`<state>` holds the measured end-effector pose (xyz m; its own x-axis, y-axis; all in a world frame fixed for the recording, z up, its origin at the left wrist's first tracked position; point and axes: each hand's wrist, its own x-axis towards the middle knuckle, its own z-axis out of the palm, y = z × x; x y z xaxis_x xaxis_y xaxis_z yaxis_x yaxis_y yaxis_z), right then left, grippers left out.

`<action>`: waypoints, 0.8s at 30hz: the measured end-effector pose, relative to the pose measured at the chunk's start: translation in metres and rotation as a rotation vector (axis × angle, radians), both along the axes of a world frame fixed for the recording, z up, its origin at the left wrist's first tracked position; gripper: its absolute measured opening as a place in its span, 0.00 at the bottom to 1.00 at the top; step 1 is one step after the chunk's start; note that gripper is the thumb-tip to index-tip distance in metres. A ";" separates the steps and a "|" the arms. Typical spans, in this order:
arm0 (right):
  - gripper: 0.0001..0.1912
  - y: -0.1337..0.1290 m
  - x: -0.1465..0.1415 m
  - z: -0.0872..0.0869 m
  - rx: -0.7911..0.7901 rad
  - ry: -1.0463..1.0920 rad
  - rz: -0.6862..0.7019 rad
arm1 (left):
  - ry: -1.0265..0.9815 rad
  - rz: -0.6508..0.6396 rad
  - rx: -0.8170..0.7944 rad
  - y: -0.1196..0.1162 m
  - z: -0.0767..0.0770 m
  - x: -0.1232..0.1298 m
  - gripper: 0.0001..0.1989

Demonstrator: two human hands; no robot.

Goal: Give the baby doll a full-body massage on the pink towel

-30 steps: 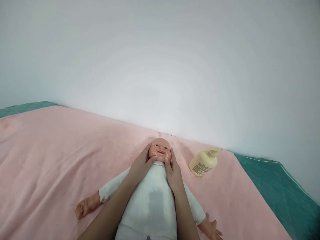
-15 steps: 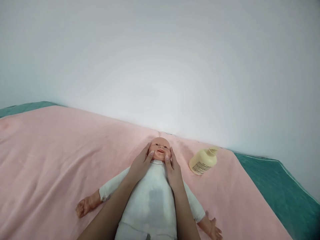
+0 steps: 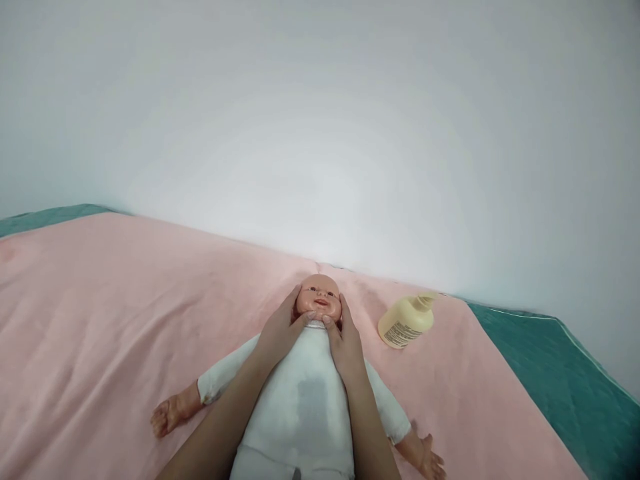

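Observation:
A baby doll (image 3: 305, 393) in a pale cloth body lies on its back, head away from me and arms spread wide. Its bare plastic head (image 3: 320, 290) is cupped between my two hands. My left hand (image 3: 281, 331) lies along the left side of the head, thumb at the chin. On the other side, my right hand (image 3: 346, 340) mirrors it, with its thumb also under the mouth. Both sets of fingers curve round the sides of the head, and their tips are partly hidden. The doll's legs are out of view.
A yellow pump bottle (image 3: 406, 323) stands to the right of the doll's head. Beneath everything spreads a wrinkled pink blanket (image 3: 125, 287), with green bedding (image 3: 555, 373) showing at its right and far left. A pale wall (image 3: 320, 133) rises behind.
Both thumbs have slid inward and down from the doll's cheeks to its chin, closer together. The fingers stay at the sides of the head. The doll and bottle have hardly moved.

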<state>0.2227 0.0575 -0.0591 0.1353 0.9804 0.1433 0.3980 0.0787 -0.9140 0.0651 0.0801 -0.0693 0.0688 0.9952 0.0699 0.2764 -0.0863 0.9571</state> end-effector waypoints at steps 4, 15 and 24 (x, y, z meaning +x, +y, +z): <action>0.37 0.002 0.003 -0.004 0.017 -0.010 0.009 | 0.046 0.013 0.012 -0.002 0.004 0.000 0.32; 0.38 0.003 0.003 -0.001 0.040 0.029 -0.010 | 0.038 0.037 0.045 -0.002 0.002 -0.001 0.30; 0.32 0.000 0.002 0.006 0.007 -0.027 -0.128 | 0.055 0.047 0.014 -0.003 0.009 0.000 0.31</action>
